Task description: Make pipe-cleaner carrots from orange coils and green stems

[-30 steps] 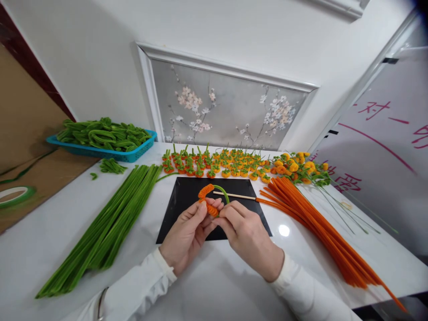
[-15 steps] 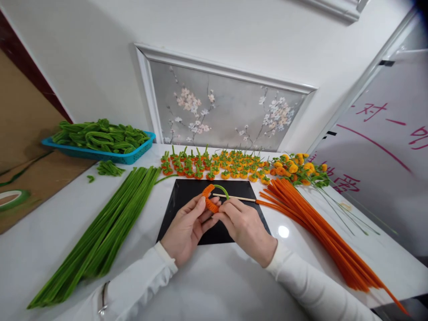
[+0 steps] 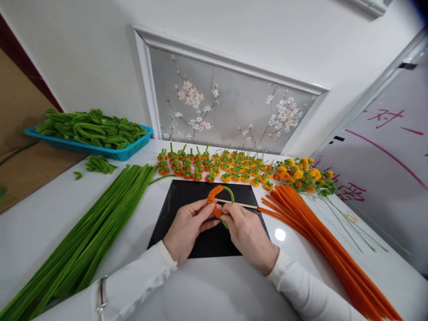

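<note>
- Pinching an orange coil (image 3: 216,192) between thumb and fingers, the left hand (image 3: 187,227) lies at eight o'clock from it.
- Closed at the fingertips on a green strip (image 3: 229,191), the right hand (image 3: 247,229) sits at four o'clock from the coil; whether it also grips the coil's lower end is hard to tell.
- The coil curves between the two hands, open towards three o'clock, above a black mat (image 3: 207,247).
- From the coil's top, the strip arches over to the right fingers; a green end shows below them.
- Behind the coil, a wooden stick (image 3: 246,205) points towards three o'clock.
- Taking the coil as the clock's centre, orange flower heads (image 3: 187,171) stand at eleven and yellow flower heads (image 3: 236,176) at one.
- Long green stems (image 3: 100,232) lie between eight and nine, long orange stems (image 3: 329,243) near four.
- A blue basket (image 3: 129,153) of green loops (image 3: 90,129) is at ten.
</note>
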The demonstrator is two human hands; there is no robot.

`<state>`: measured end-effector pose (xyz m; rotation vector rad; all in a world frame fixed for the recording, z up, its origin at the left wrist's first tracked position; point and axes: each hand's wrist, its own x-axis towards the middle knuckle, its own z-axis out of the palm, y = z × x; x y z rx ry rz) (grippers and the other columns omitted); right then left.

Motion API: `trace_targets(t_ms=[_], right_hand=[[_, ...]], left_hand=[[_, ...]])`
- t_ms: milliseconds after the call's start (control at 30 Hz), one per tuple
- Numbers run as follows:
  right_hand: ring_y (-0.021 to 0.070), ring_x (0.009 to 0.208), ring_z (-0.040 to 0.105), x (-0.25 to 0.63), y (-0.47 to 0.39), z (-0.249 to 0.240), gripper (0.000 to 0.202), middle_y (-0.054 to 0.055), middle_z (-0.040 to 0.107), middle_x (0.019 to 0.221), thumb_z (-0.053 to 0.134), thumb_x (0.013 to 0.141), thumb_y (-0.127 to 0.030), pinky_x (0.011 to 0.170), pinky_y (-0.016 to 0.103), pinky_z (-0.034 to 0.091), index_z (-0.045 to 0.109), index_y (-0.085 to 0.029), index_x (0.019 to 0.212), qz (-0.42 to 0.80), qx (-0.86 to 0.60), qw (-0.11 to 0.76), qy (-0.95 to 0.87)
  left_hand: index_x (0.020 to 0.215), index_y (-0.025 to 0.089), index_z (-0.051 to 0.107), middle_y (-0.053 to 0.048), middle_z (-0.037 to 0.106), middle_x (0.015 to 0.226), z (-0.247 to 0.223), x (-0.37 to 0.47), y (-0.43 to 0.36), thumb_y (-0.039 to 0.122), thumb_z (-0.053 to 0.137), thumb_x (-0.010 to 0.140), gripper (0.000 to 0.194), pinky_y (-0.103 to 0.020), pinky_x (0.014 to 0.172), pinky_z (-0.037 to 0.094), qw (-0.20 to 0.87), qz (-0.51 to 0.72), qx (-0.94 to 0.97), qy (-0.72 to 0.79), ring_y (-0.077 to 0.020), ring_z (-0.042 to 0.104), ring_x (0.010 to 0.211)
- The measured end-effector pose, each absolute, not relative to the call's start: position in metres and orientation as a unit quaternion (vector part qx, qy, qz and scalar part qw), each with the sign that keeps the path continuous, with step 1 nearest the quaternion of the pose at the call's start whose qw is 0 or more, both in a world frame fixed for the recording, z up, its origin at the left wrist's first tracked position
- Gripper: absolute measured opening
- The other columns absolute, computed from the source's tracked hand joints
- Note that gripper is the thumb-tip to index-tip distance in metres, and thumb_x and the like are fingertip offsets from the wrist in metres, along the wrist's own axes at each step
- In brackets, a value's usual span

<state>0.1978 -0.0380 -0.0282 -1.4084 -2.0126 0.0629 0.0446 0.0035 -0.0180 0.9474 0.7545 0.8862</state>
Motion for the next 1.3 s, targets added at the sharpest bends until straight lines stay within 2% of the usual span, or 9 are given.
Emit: trace_targets(t_ms=[200,333,467,600,767,1033,1100,1167,1300], right_hand=[[0.0164,0.083,0.063,0.202,-0.036,-0.026,0.011,0.003,0.065,0.093,0.045,0.092,-0.017,0.073,0.027,0.05,0.051,-0.02,0.1,0.03,-0.534,0.347,-0.771],[0.018,0.09,0.061,0.212,-0.036,-0.011,0.018,0.005,0.064,0.1,0.052,0.089,-0.022,0.079,0.031,0.05,0.055,-0.022,0.107,0.004,-0.529,0.379,-0.76],[0.0195,0.102,0.055,0.215,-0.036,0.0,0.021,0.007,0.06,0.11,0.053,0.087,-0.02,0.09,0.035,0.046,0.06,-0.022,0.107,-0.01,-0.494,0.421,-0.761],[0.0175,0.094,0.057,0.207,-0.038,0.001,0.018,0.006,0.063,0.099,0.047,0.088,-0.015,0.085,0.032,0.048,0.062,-0.02,0.097,0.034,-0.49,0.423,-0.761],[0.0154,0.077,0.06,0.2,-0.04,0.001,0.016,0.004,0.064,0.084,0.049,0.083,-0.014,0.069,0.026,0.05,0.061,-0.019,0.092,0.081,-0.524,0.455,-0.716],[0.0122,0.066,0.061,0.206,-0.036,0.006,0.01,0.001,0.062,0.075,0.054,0.08,-0.023,0.06,0.024,0.052,0.057,-0.017,0.087,0.391,-0.491,0.499,-0.597],[0.0117,0.064,0.06,0.208,-0.035,0.007,0.009,0.0,0.06,0.072,0.054,0.08,-0.023,0.058,0.023,0.051,0.057,-0.016,0.086,0.423,-0.483,0.49,-0.589],[0.0131,0.07,0.061,0.208,-0.036,0.008,0.011,0.002,0.062,0.079,0.054,0.081,-0.022,0.059,0.024,0.051,0.057,-0.017,0.09,0.375,-0.494,0.494,-0.609],[0.0186,0.094,0.058,0.206,-0.042,0.008,0.013,0.007,0.061,0.099,0.053,0.083,-0.019,0.073,0.03,0.051,0.059,-0.02,0.095,0.094,-0.524,0.52,-0.668]], left_hand=[[0.097,0.017,0.067,-0.004,0.064,0.091,-0.017,0.051,0.006,0.032,0.06,0.083,0.022,-0.023,0.071,0.053,0.719,0.403,0.451,0.344,-0.013,0.059,0.083],[0.103,0.015,0.064,-0.001,0.06,0.073,-0.015,0.049,0.009,0.032,0.055,0.084,0.027,-0.018,0.047,0.045,0.609,0.382,0.58,0.383,-0.0101,0.054,0.058],[0.099,0.015,0.064,0.001,0.057,0.065,-0.012,0.047,0.007,0.03,0.049,0.087,0.025,-0.018,0.044,0.038,0.514,0.346,0.695,0.364,-0.0075,0.045,0.047],[0.089,0.015,0.065,0.001,0.058,0.064,-0.009,0.048,0.0,0.031,0.048,0.088,0.023,-0.019,0.047,0.038,0.492,0.348,0.721,0.342,-0.0088,0.046,0.05],[0.099,0.016,0.068,-0.001,0.059,0.062,-0.007,0.05,-0.003,0.031,0.052,0.086,0.025,-0.018,0.046,0.039,0.525,0.37,0.686,0.341,-0.0097,0.046,0.049],[0.097,0.02,0.072,-0.002,0.066,0.067,-0.008,0.049,-0.004,0.022,0.058,0.082,0.021,-0.017,0.047,0.042,0.523,0.407,0.674,0.327,-0.0101,0.051,0.051],[0.093,0.02,0.073,-0.002,0.066,0.068,-0.008,0.05,-0.004,0.02,0.059,0.082,0.019,-0.016,0.048,0.042,0.51,0.404,0.685,0.328,-0.0091,0.051,0.051],[0.092,0.019,0.072,-0.002,0.067,0.07,-0.007,0.051,-0.004,0.02,0.06,0.081,0.016,-0.015,0.047,0.042,0.539,0.398,0.663,0.335,-0.0089,0.053,0.052],[0.093,0.016,0.066,-0.007,0.07,0.089,-0.001,0.052,-0.001,0.02,0.055,0.086,0.013,-0.013,0.051,0.049,0.704,0.396,0.467,0.36,-0.012,0.065,0.07]])
